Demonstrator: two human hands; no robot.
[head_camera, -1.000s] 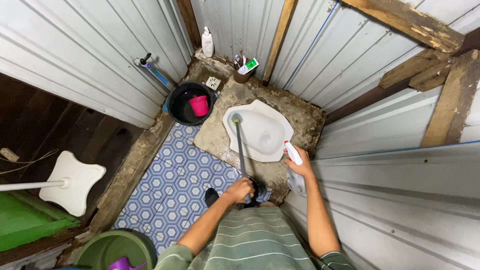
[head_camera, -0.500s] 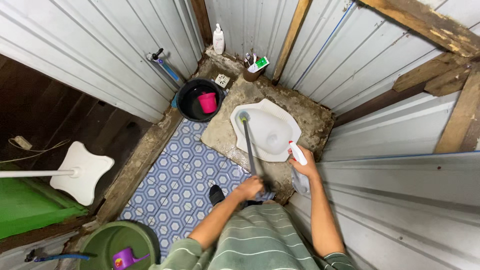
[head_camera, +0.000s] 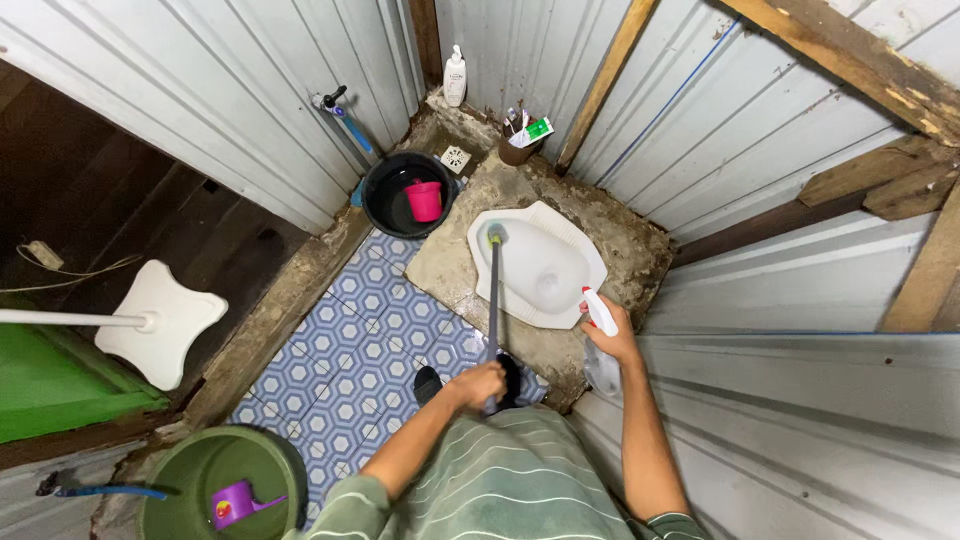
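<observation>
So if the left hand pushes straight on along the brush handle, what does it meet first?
Probably the white squat toilet pan: the left hand grips the brush handle, whose head already sits at the pan's far rim. Depth is unclear.

Both bare arms reach forward and down from the striped sleeves. The left hand (head_camera: 478, 385) sits low and central, fingers curled in a tight grip, knuckles up, elbow bent. Off to its right and a little farther out, the right hand (head_camera: 612, 338) is closed too, its forearm running nearly straight.
</observation>
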